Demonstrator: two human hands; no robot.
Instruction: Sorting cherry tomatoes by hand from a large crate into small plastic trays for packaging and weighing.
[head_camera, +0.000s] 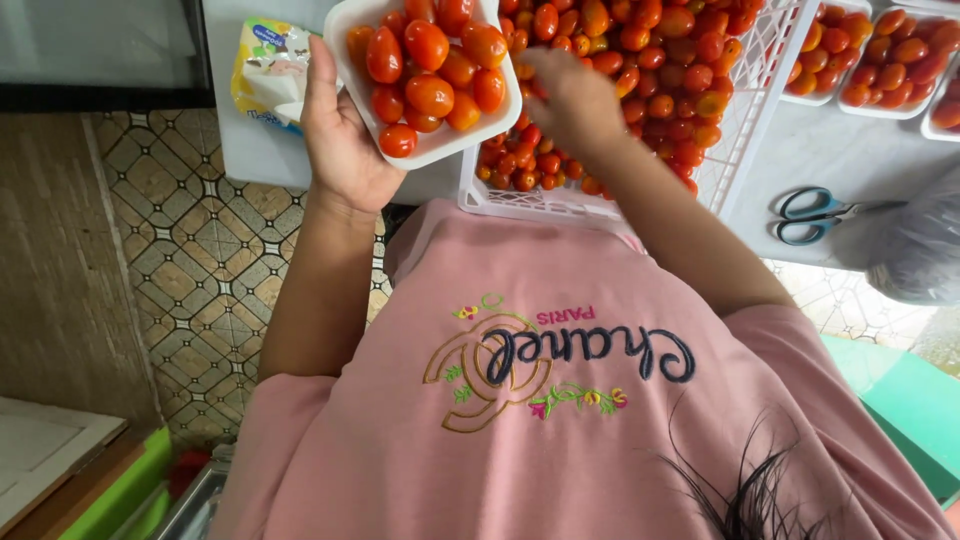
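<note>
Head view, looking down over a pink shirt to a pale tabletop.

1. Left hand: palm up, fingers closed under a white foam tray, thumb laid along its side. The tray was held tilted above the near edge of the tabletop, heaped with red and orange cherry tomatoes.
2. Right hand: blurred, fingers curled down into the loose tomatoes. Whether it gripped one could not be told.
3. White plastic crate: stood at the near edge of the tabletop, just beside the held tray, and was filled with the loose tomatoes.
4. Filled trays: several, of the same white kind, stood beyond the crate towards the far right corner.
5. Scissors: teal handles, lay flat near the right end of the near edge, apart from the crate.
6. Clear plastic bag: lay at the right edge, touching the scissor blades.
7. Yellow-and-white packet: lay at the left edge, just behind the left hand.
</note>
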